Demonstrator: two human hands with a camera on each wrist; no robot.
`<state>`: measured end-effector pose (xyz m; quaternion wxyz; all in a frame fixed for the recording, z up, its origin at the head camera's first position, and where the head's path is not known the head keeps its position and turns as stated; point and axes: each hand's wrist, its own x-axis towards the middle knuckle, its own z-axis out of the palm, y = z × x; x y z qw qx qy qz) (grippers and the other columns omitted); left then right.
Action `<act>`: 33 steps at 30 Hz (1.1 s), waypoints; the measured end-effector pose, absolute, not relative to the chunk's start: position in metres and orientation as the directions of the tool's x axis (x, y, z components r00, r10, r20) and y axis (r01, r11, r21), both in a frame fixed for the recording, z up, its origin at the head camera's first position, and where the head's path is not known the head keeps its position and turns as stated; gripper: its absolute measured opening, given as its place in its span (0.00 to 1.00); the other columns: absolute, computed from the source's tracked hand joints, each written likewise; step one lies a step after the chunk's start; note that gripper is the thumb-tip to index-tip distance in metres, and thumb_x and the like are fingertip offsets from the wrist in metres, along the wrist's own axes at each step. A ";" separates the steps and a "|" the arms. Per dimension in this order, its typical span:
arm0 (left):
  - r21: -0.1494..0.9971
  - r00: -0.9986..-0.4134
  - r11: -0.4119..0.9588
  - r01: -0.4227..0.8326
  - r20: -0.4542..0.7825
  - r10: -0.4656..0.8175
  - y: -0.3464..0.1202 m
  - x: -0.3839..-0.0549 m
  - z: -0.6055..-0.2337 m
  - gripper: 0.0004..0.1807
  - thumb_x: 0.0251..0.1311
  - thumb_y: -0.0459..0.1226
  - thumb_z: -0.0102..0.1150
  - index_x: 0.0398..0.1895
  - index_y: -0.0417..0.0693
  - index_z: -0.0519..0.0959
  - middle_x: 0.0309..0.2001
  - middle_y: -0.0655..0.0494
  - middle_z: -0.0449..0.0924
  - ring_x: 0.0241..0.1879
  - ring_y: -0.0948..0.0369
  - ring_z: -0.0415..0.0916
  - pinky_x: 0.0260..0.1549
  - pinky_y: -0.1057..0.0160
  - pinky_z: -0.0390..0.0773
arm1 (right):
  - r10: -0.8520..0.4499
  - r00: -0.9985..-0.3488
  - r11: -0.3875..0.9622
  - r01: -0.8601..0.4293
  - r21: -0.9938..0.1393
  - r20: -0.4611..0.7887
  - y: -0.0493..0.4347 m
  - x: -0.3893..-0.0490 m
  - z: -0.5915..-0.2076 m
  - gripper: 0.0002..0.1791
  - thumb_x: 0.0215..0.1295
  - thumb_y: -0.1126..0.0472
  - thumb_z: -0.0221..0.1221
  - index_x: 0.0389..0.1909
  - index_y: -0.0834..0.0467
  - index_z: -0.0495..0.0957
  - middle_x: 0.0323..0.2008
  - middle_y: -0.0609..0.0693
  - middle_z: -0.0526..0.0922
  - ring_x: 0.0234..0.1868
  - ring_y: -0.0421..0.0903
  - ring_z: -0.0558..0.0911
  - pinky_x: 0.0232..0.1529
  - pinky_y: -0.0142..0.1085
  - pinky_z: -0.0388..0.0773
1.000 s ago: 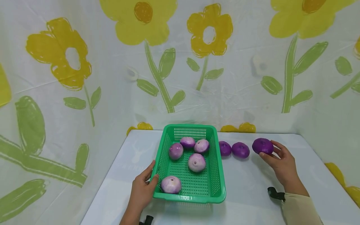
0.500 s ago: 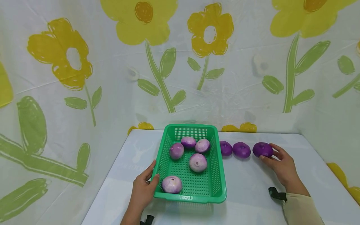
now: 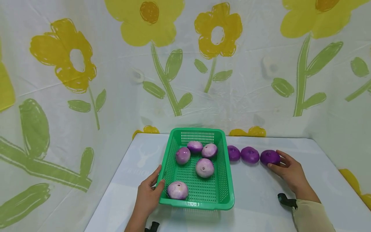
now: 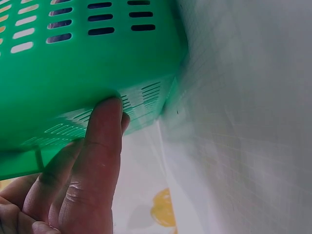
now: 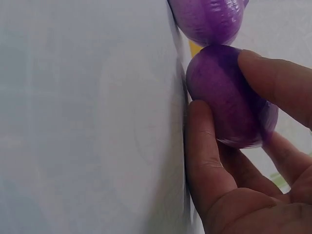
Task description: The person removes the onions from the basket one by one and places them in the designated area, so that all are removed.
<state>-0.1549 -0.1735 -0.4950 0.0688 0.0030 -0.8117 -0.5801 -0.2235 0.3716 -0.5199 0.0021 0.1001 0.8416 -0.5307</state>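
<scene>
My left hand [image 3: 147,193] grips the near left side of a green plastic basket [image 3: 197,204], thumb at the rim and fingers along the outer wall. In the left wrist view, the fingers [image 4: 100,151] lie against the basket's slotted side [image 4: 73,63]. Several pale purple onions [image 3: 204,168] sit inside the basket. At the right end of a row of dark purple onions, my right hand [image 3: 291,172] holds a dark purple onion [image 3: 269,158] between thumb and fingers. In the right wrist view, this onion [image 5: 229,102] is right at the white surface and against its neighbour [image 5: 209,19].
Two other dark purple onions, a middle one [image 3: 250,155] and one partly behind the basket's right wall [image 3: 233,153], stand near the back of the white table [image 3: 255,199]. A flower-printed cloth [image 3: 246,106] hangs behind and at both sides.
The right hand has lowered its dark purple onion to table level, beside the middle one of the row. The left hand and the basket keep their place; the view shifts slightly.
</scene>
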 end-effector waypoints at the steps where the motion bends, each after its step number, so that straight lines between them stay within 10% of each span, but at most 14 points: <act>1: 0.941 -0.990 0.328 0.076 0.110 -0.084 -0.174 -0.155 -0.495 0.32 0.73 0.33 0.64 0.78 0.57 0.72 0.65 0.45 0.81 0.52 0.50 0.86 0.34 0.62 0.85 | 0.167 -0.980 0.432 0.171 -0.885 -0.108 0.372 -0.224 -0.520 0.60 0.63 0.45 0.76 0.86 0.53 0.49 0.77 0.76 0.55 0.73 0.76 0.65 0.46 0.29 0.83; 13: 0.940 -0.991 0.334 0.075 0.109 -0.082 -0.174 -0.155 -0.495 0.32 0.74 0.34 0.63 0.79 0.57 0.71 0.66 0.44 0.79 0.51 0.49 0.87 0.33 0.62 0.85 | 0.169 -0.981 0.511 0.173 -0.842 -0.099 0.370 -0.226 -0.521 0.59 0.64 0.43 0.75 0.87 0.53 0.49 0.76 0.75 0.59 0.70 0.75 0.68 0.62 0.60 0.73; 33: 0.941 -0.989 0.324 0.099 0.130 -0.072 -0.175 -0.154 -0.495 0.32 0.74 0.33 0.62 0.79 0.56 0.70 0.65 0.42 0.80 0.50 0.47 0.87 0.34 0.61 0.86 | 0.178 -0.980 0.506 0.168 -0.846 -0.088 0.365 -0.225 -0.516 0.60 0.64 0.45 0.75 0.86 0.56 0.48 0.77 0.76 0.57 0.71 0.77 0.67 0.59 0.57 0.74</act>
